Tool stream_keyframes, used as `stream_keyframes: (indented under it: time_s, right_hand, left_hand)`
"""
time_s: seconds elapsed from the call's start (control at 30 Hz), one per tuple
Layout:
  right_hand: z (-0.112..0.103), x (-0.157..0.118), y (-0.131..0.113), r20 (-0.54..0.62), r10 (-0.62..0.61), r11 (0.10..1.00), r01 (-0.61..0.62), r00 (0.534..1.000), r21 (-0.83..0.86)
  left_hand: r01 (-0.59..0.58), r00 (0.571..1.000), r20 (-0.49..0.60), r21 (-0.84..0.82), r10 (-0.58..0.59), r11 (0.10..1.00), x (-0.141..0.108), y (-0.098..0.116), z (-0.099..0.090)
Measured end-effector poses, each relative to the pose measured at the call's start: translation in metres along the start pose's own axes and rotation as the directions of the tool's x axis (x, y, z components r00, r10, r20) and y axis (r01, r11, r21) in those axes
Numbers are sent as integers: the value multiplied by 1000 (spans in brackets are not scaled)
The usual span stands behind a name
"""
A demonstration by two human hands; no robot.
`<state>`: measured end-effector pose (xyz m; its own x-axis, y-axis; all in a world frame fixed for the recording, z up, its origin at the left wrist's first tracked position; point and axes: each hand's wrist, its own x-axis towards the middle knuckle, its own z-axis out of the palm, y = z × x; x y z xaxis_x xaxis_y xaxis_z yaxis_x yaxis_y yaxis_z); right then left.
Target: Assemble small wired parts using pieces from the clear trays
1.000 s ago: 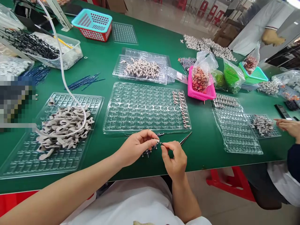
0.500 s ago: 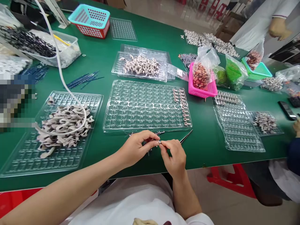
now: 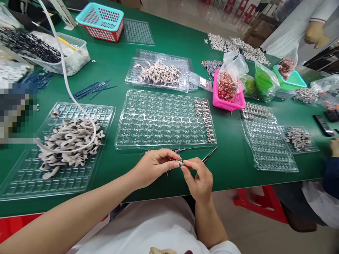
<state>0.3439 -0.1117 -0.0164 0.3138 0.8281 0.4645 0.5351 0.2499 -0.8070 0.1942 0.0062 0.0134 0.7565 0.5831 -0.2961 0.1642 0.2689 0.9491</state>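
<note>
My left hand (image 3: 155,165) and my right hand (image 3: 198,178) meet fingertip to fingertip over the near edge of the green table (image 3: 233,162). Between them they pinch a small dark metal part strip (image 3: 180,163); its details are too small to make out. Tweezers (image 3: 210,155) stick out from behind my right hand toward the right. Just beyond the hands lies a clear blister tray (image 3: 164,120), with small beige parts (image 3: 205,118) filling its right-hand columns.
A clear tray at left holds a heap of beige pieces (image 3: 71,139) with a white tube (image 3: 66,76) looped over it. Further back: another tray of beige pieces (image 3: 159,74), pink basket (image 3: 227,102), teal-red basket (image 3: 100,21). Another person's hand (image 3: 335,146) rests at right.
My hands have drawn closer together, fingertips now touching around the small part. The view shifted slightly; the other person's hand at right pulled back toward the edge.
</note>
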Motion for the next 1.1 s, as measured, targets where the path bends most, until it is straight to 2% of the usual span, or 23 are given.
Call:
stream_keyframes:
  time_s: [0.33,0.73,1.1]
  right_hand:
    - [0,-1,0,-7,-58,998,58,998,-14]
    - [1,1,1,-13,-124,989,122,992,-78]
    - [-1,1,2,33,-138,976,142,990,-164]
  left_hand:
    - [-56,998,-7,2,56,998,0,-2,2]
    - [-54,998,-11,-32,54,998,0,-1,3]
    - [-54,999,-5,-38,54,998,2,-4,4]
